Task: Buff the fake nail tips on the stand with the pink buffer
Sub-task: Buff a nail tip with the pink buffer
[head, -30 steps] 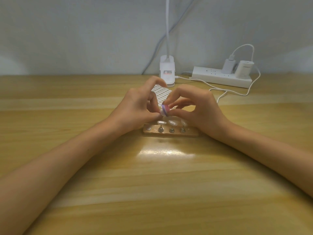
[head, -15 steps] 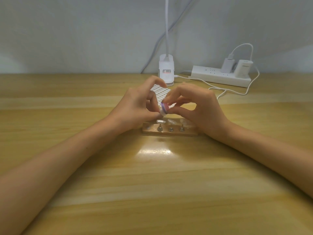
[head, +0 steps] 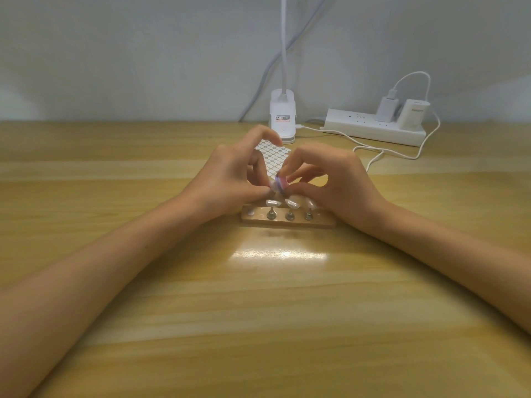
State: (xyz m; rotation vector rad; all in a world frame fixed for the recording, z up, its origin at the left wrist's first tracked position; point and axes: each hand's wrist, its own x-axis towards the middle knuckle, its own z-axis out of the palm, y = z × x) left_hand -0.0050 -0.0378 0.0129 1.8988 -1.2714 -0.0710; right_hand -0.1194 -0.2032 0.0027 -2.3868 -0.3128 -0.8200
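Wooden surface (head: 273, 311) fills the lower frame. Left hand (head: 230, 179) and right hand (head: 342, 185) meet at centre, just above the wooden stand (head: 287, 221). A power strip (head: 359, 126) lies at upper right. The curled right fingers pinch the pink buffer (head: 282, 183). The curled left fingers pinch a pale tip (head: 272, 185) touching it. Three nail tips (head: 273, 202) sit on the stand's pegs.
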